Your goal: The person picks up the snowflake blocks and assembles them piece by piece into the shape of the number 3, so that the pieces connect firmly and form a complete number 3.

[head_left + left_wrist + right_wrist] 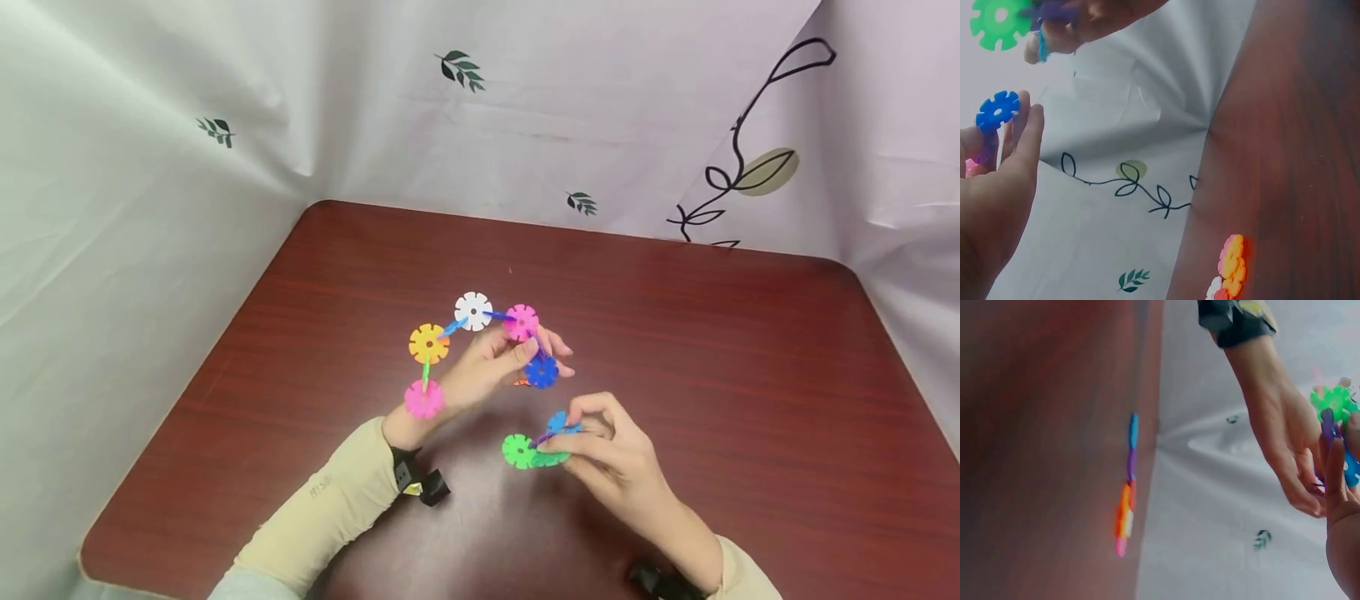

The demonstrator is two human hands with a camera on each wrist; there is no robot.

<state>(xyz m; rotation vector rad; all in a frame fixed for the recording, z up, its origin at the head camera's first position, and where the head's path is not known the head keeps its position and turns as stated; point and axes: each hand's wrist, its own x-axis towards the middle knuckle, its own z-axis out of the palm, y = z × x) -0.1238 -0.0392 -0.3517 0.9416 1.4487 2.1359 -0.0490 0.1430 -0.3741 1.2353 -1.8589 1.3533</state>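
Observation:
My left hand (pixel 487 362) pinches a curved chain of notched plastic snowflake discs above the table. Along the chain are a pink disc (pixel 424 400), an orange disc (pixel 429 343), a white disc (pixel 473 312) and, at the end past the fingertips, a dark blue disc (pixel 542 372). Other discs sit edge-on between them. Below and to the right, my right hand (pixel 626 458) pinches a small joined group with a bright green disc (pixel 519 451), a purple disc (pixel 1327 424) and a light blue disc (pixel 557 422). A gap separates the two pieces in the head view.
Loose discs (pixel 1233 265) in orange, pink, white and red lie on the brown table (pixel 337 267). They are mostly hidden behind the left hand in the head view. White curtains (pixel 525 125) with leaf prints hang along the table's back and sides.

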